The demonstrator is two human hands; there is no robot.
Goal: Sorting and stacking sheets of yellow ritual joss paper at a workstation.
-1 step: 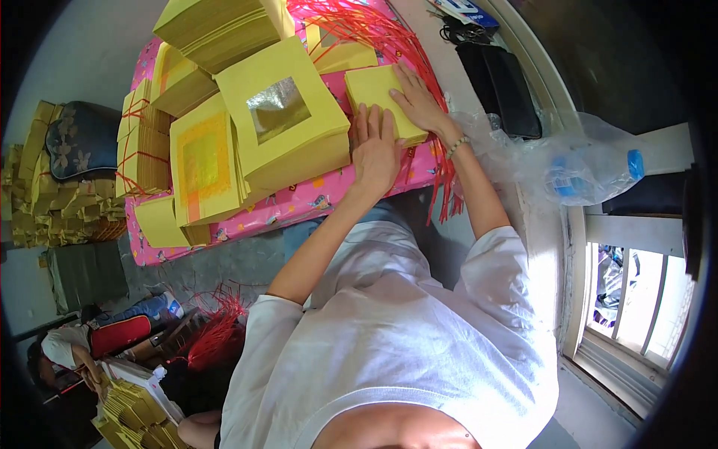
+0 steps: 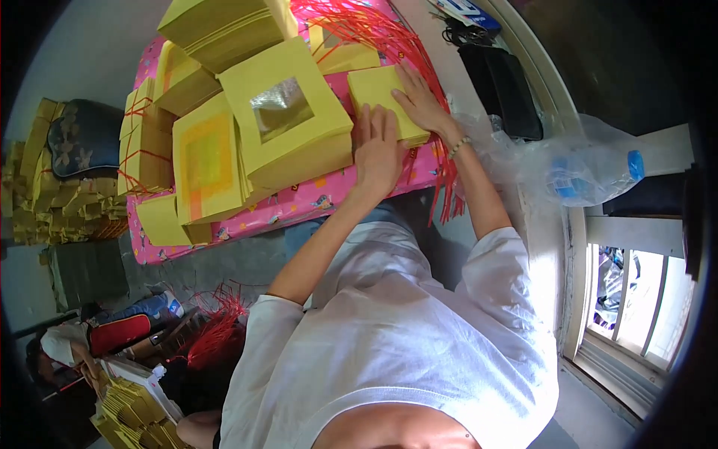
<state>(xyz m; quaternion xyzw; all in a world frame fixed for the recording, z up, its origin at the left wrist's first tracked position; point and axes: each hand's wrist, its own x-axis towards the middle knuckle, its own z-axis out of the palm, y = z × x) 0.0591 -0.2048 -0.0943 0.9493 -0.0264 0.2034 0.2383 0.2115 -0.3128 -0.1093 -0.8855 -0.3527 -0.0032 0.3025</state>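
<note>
Yellow paper stack [image 2: 375,87], partly covered: right hand [image 2: 422,105] atop, left hand [image 2: 379,156] at its edge, fingers of both outstretched, palms hidden from me

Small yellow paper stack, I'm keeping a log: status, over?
Right hand on small yellow paper stack. Left hand at its near left edge. Red strips beyond and right.

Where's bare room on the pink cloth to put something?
A narrow strip of pink cloth, between the silver-windowed stack and the near edge. Crowded: red strands and another stack farther back; left hand, right hand and smaller stack rightward.
</note>
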